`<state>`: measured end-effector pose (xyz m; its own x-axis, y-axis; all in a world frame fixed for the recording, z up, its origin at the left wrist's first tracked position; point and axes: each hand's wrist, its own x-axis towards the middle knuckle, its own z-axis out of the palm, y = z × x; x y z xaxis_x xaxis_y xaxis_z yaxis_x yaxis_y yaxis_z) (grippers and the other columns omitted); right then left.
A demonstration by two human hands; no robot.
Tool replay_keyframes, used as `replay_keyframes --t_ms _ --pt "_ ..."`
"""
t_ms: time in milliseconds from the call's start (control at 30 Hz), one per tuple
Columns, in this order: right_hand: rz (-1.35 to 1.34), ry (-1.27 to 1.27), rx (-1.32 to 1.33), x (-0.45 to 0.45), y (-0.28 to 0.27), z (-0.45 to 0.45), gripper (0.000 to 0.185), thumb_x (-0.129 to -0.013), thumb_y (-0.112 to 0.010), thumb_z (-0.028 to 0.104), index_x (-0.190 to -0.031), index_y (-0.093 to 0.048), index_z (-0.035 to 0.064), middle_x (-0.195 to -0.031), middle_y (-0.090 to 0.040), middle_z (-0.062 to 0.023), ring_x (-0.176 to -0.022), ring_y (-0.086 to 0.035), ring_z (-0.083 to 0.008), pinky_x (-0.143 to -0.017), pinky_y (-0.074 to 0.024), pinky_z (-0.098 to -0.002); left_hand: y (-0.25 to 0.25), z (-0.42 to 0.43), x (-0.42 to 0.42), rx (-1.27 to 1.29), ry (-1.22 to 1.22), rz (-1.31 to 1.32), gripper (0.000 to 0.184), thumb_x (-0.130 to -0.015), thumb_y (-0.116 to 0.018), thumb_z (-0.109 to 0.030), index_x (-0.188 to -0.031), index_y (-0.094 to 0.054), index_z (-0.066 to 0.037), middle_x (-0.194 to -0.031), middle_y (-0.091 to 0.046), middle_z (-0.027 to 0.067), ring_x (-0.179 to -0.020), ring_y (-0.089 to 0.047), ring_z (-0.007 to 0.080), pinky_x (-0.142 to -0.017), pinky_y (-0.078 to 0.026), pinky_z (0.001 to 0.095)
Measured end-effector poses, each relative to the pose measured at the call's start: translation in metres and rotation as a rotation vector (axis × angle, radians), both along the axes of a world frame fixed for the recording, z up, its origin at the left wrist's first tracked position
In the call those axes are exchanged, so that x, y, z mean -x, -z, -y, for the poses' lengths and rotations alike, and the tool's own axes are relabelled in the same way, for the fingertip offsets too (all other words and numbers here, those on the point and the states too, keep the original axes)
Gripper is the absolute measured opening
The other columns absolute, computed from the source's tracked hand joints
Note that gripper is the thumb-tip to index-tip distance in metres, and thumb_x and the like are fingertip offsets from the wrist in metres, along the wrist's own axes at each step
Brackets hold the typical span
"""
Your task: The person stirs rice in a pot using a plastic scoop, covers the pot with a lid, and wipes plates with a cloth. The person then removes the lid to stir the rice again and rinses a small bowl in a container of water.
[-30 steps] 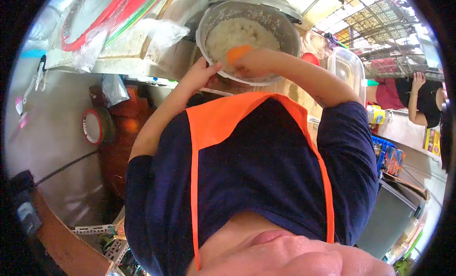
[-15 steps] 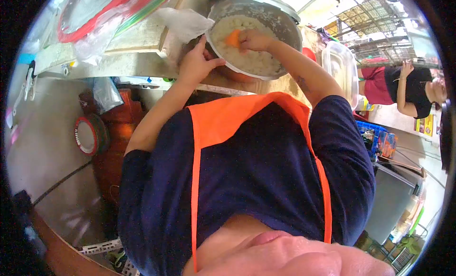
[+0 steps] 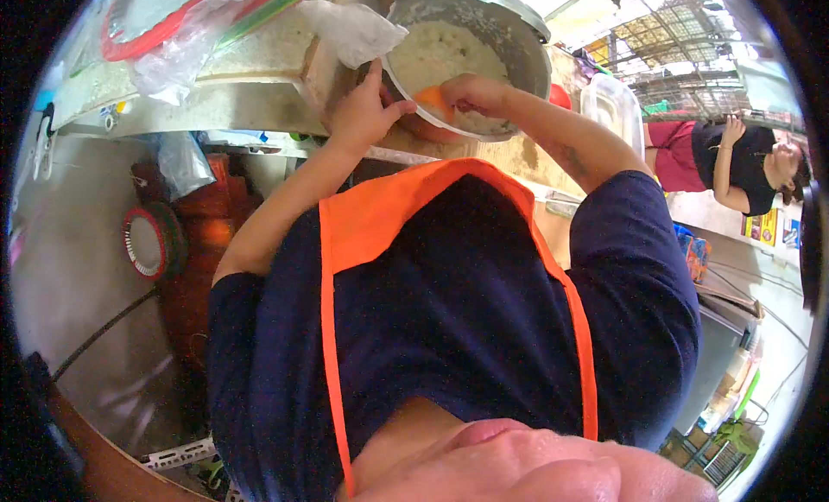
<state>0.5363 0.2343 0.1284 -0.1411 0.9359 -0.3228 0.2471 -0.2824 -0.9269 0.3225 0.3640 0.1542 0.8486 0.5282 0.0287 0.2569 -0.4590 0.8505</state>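
Fingers of a bare right hand (image 3: pixel 477 96) close around an orange plastic scoop (image 3: pixel 429 98) held low inside a large, round grey metal pot (image 3: pixel 522 48), just within its near rim, beside a mound of white, rice-like grain (image 3: pixel 458 57). The bare left hand (image 3: pixel 367 113) is open, thumb and forefinger spread apart at the near-left rim; whether it presses there or merely rests is hard to tell. The pot appears tilted on a tan wooden counter (image 3: pixel 518 156), making firm bracing at the rim worthwhile. Clean work here calls for a shallow scoop angle, short strokes along the wall and a light touch, so that grains lift without being mashed or spilled over the edge. The scooping wrist is best left loose, with knuckles clear of the food. A crumpled clear plastic bag (image 3: pixel 354 31) hangs close to the left fingertips, near enough to snag. Past the pot sits a clear plastic tub (image 3: pixel 611 104); farther right, another person (image 3: pixel 743 156) in a black top.
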Motion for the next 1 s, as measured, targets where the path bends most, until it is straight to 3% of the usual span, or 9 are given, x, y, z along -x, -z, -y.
replay_keyframes --t_ms 33,133,367,467,533,700,800,867,1000 --pt "-0.2 0.225 0.221 0.003 0.001 -0.003 0.009 -0.07 -0.054 0.014 -0.065 -0.054 0.0063 -0.059 -0.041 -0.0006 -0.052 -0.036 -0.0099 -0.048 -0.0278 -0.0244 0.0 0.001 -0.001 0.009 0.0 -0.022 0.088 -0.067 -0.072 -0.026 -0.135 -0.02 -0.007 -0.07 -0.055 0.0076 -0.066 -0.056 0.0209 -0.064 -0.045 0.0334" --pt "-0.333 0.367 0.284 0.019 -0.032 -0.006 0.008 -0.07 -0.055 0.013 -0.064 -0.053 0.008 -0.057 -0.04 0.0016 -0.049 -0.033 -0.0086 -0.047 -0.0262 -0.0231 0.002 0.0 -0.001 0.013 -0.003 -0.059 0.088 -0.068 -0.072 -0.028 -0.135 -0.02 -0.006 -0.071 -0.056 0.0078 -0.067 -0.057 0.0212 -0.064 -0.045 0.0336" --pt "-0.634 0.572 0.261 -0.009 -0.022 -0.009 0.011 -0.07 -0.056 0.015 -0.062 -0.051 0.0086 -0.057 -0.041 0.0016 -0.05 -0.034 -0.009 -0.048 -0.0279 -0.0225 0.008 0.0 -0.001 -0.048 -0.008 -0.106 0.09 -0.069 -0.069 -0.035 -0.136 -0.017 -0.005 -0.074 -0.056 0.0081 -0.069 -0.057 0.0228 -0.065 -0.045 0.0353" --pt "-0.525 0.513 0.184 -0.015 -0.028 -0.019 0.012 -0.072 -0.055 0.016 -0.063 -0.053 0.0079 -0.06 -0.046 0.0001 -0.053 -0.037 -0.0088 -0.05 -0.03 -0.0231 0.004 0.0 0.002 -0.036 0.01 -0.119 0.092 -0.069 -0.069 -0.039 -0.136 -0.016 -0.007 -0.075 -0.057 0.0081 -0.071 -0.058 0.0234 -0.066 -0.045 0.0353" --pt "0.1 0.512 0.129 -0.006 -0.034 -0.027 0.015 -0.072 -0.054 0.02 -0.063 -0.055 0.0072 -0.064 -0.051 -0.0019 -0.055 -0.039 -0.0097 -0.051 -0.0318 -0.0244 -0.003 -0.001 0.004 -0.073 0.03 -0.134 0.091 -0.069 -0.068 -0.039 -0.135 -0.016 -0.005 -0.075 -0.058 0.0086 -0.071 -0.058 0.0252 -0.065 -0.045 0.0371" --pt "0.176 0.488 0.127 0.023 0.0 -0.044 0.017 -0.069 -0.055 0.024 -0.068 -0.058 0.0073 -0.067 -0.053 -0.0019 -0.058 -0.042 -0.0114 -0.052 -0.0332 -0.0251 -0.016 0.002 0.004 -0.112 0.05 -0.157 0.091 -0.069 -0.067 -0.039 -0.134 -0.017 -0.001 -0.075 -0.059 0.0091 -0.071 -0.059 0.027 -0.063 -0.045 0.0384" --pt "0.073 0.45 0.132 0.025 0.0 -0.031 0.022 -0.073 -0.054 0.03 -0.071 -0.06 0.0091 -0.061 -0.048 -0.0013 -0.052 -0.039 -0.0124 -0.047 -0.0298 -0.0278 -0.013 0.001 0.003 -0.167 0.023 -0.16 0.09 -0.069 -0.067 -0.039 -0.133 -0.018 0.0 -0.074 -0.059 0.0096 -0.071 -0.059 0.0269 -0.063 -0.045 0.0377" --pt "-0.281 0.573 0.083 0.029 -0.006 -0.015 0.016 -0.073 -0.053 0.023 -0.065 -0.055 0.0091 -0.058 -0.044 -0.001 -0.051 -0.036 -0.0111 -0.046 -0.0273 -0.0263 -0.014 0.0 0.002 -0.163 0.05 -0.164 0.09 -0.069 -0.066 -0.041 -0.133 -0.019 0.001 -0.076 -0.06 0.0095 -0.073 -0.06 0.0267 -0.064 -0.046 0.0368" --pt "-0.537 0.53 0.029 0.011 -0.017 0.009 0.017 -0.074 -0.052 0.017 -0.059 -0.048 0.0102 -0.056 -0.04 -0.0002 -0.051 -0.035 -0.0108 -0.045 -0.0269 -0.0258 -0.015 0.0 0.005 -0.17 0.063 -0.221 0.092 -0.069 -0.065 -0.042 -0.133 -0.018 0.003 -0.082 -0.061 0.0123 -0.076 -0.06 0.0284 -0.066 -0.046 0.0385"
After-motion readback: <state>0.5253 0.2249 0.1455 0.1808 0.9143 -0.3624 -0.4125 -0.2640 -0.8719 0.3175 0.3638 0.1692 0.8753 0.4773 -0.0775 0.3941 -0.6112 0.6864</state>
